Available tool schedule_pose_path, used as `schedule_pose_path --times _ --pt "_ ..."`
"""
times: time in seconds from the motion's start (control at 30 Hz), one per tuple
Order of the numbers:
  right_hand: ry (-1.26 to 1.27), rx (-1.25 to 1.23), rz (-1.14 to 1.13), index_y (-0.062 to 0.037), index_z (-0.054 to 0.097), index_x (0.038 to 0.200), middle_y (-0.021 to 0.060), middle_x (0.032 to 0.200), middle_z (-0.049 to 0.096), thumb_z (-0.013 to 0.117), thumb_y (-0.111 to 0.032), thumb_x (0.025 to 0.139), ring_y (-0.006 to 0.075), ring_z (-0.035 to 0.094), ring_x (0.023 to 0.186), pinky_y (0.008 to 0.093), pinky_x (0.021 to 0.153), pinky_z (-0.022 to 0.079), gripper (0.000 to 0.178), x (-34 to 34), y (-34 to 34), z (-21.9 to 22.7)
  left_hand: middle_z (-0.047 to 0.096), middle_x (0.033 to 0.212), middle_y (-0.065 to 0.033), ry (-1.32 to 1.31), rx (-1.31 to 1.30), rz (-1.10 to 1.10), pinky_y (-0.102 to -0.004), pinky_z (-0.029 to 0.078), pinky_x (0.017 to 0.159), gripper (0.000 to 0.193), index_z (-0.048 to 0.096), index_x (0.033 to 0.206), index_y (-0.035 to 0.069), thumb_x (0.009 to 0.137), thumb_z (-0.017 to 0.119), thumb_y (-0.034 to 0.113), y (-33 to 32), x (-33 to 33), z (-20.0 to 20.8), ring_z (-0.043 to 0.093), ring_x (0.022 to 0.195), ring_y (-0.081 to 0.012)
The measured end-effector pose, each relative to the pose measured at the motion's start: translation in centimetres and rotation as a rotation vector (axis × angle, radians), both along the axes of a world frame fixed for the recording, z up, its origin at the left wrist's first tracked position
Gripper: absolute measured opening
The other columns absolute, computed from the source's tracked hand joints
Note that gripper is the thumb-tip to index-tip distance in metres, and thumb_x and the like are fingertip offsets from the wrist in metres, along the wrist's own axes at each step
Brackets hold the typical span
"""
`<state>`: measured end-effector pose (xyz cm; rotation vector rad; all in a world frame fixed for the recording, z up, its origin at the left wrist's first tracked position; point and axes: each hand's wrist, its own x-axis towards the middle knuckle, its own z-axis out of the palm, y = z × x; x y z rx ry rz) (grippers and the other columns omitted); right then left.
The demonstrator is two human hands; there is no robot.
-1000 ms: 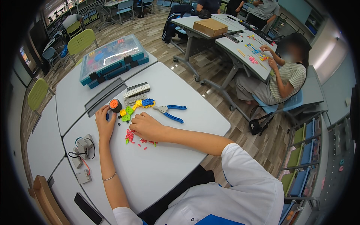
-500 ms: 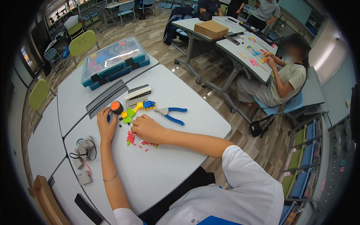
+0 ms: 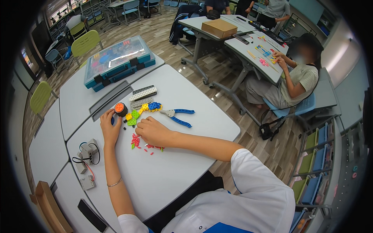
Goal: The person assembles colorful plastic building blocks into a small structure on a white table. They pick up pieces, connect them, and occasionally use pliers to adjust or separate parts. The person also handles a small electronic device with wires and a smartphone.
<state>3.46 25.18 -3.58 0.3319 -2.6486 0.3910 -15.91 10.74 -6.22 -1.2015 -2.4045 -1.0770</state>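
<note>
My left hand [image 3: 109, 127] rests on the white table with its fingers curled round a small blue piece [image 3: 112, 120], mostly covered by the hand. Just beyond its fingertips stands a black wheel with an orange hub [image 3: 120, 108]. Low over a heap of small pink pegs [image 3: 135, 140], my right hand [image 3: 154, 131] has its fingers bent together; what they hold, if anything, is hidden. Joined green blocks [image 3: 132, 122], yellow blocks [image 3: 144, 107] and blue blocks [image 3: 155, 106] lie past that hand. Blue-handled pliers [image 3: 179, 117] are to their right.
Perforated grey strips [image 3: 143, 94] lie behind the blocks. A teal case with a clear lid [image 3: 116, 62] stands far left. Grey modules with cables [image 3: 88, 153] sit left of my forearm, with a black flat object [image 3: 92, 216] nearer. Another person works at a table [image 3: 248, 58] far right.
</note>
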Motion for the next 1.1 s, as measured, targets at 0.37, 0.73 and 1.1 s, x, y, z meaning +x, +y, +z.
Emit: schedule_pose_path --times 0.37,0.73,1.1 --pt "0.039 0.007 -0.004 -0.0047 0.062 0.085 0.0073 0.088 0.061 0.063 -0.005 0.075 0.0228 0.057 0.093 0.0375 0.082 0.041 0.01 -0.1 0.1 -0.1 0.061 0.125 -0.0069 0.004 -0.003 0.003 -0.0398 0.039 0.102 0.038 0.065 0.115 0.004 0.08 0.072 0.018 0.0 0.0 0.1 0.051 0.118 -0.0274" --pt "-0.081 -0.112 0.014 -0.0024 0.053 0.13 0.0232 0.136 0.047 0.066 -0.039 0.09 0.0361 0.046 0.125 0.0465 0.103 0.036 0.056 0.5 -0.6 0.0 0.061 0.123 -0.0089 0.017 0.028 0.001 -0.0403 0.04 0.101 0.041 0.063 0.118 0.006 0.08 0.071 0.016 0.0 0.1 0.1 0.052 0.116 -0.0285" --pt "-0.049 -0.029 0.085 -0.003 0.058 0.119 0.0222 0.133 0.05 0.07 -0.038 0.085 0.0346 0.044 0.128 0.0479 0.104 0.034 0.05 1.0 -1.2 -0.6 0.061 0.121 -0.0085 0.015 0.039 -0.004 -0.0407 0.04 0.1 0.04 0.063 0.118 0.006 0.08 0.071 0.016 -0.1 0.2 0.1 0.052 0.116 -0.0287"
